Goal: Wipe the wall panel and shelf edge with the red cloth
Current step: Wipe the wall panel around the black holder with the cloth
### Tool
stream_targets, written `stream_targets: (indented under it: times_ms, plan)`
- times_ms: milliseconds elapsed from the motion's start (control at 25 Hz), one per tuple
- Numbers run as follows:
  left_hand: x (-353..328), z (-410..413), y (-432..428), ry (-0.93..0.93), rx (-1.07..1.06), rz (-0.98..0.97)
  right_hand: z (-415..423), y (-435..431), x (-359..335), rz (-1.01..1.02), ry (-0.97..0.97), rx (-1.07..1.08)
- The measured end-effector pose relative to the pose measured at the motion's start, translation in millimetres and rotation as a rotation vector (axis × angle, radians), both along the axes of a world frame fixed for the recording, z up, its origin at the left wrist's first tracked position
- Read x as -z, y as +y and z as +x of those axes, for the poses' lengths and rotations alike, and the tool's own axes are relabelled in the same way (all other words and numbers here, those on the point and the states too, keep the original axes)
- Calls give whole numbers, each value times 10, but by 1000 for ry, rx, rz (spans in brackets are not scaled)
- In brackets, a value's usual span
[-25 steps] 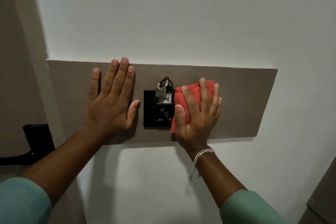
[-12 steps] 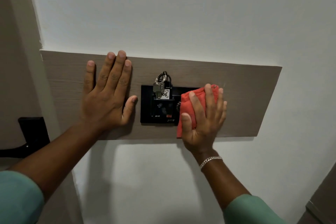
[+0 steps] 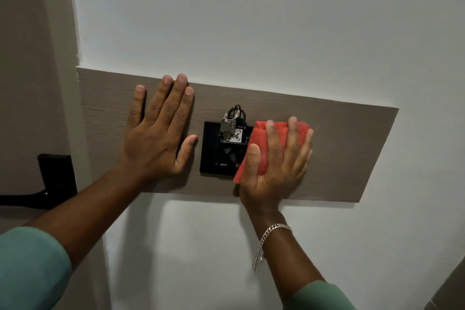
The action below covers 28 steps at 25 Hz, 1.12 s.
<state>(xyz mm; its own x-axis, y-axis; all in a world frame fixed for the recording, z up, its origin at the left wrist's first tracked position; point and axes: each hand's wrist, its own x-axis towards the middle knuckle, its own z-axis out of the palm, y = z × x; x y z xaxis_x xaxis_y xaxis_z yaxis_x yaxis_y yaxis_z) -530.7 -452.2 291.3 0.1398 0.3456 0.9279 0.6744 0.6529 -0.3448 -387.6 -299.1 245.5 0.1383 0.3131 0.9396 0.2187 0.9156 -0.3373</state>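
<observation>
Right hand fingers clamp folded red cloth on wood-grain panel; left hand flat, fingers apart

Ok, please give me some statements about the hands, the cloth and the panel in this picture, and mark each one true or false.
1. The right hand presses the red cloth against the wood panel. True.
2. The left hand holds the keys. False: it lies flat and empty on the panel, left of the black switch plate.
3. The keys hang at the top of the black switch plate. True.
4. The cloth covers the whole switch plate. False: it overlaps only the plate's right edge.
5. A bracelet is on the left wrist. False: it is on the right wrist.
</observation>
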Motion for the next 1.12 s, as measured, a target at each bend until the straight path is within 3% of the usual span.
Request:
stream_targets:
  times_ms: [120, 160, 320, 360, 520, 600, 760, 960, 1120]
  plan:
    - [4, -4, -6, 2, 3, 3, 195, 295, 117, 338, -200, 35]
    - [3, 1, -4, 1, 4, 2, 261, 363, 152, 367, -229, 31]
    - [-5, 15, -6, -21, 7, -2, 83, 87, 10, 65, -88, 14]
    - [-3, 20, -8, -22, 8, -4, 62, 55, -38, 85, -97, -7]
    - [-9, 12, -9, -28, 16, -9, 338, 414, -29, 465, -305, 3]
    - [6, 14, -4, -21, 10, -4, 351, 440, -25, 398, -285, -7]
    - [-8, 10, -18, -20, 12, -14, 38, 35, -77, 63, -40, -19]
    - [7, -6, -18, -26, 21, -3, 286, 359, 148, 355, -239, -16]
    - [1, -1, -25, -21, 26, 2, 148, 192, 46, 141, -100, -49]
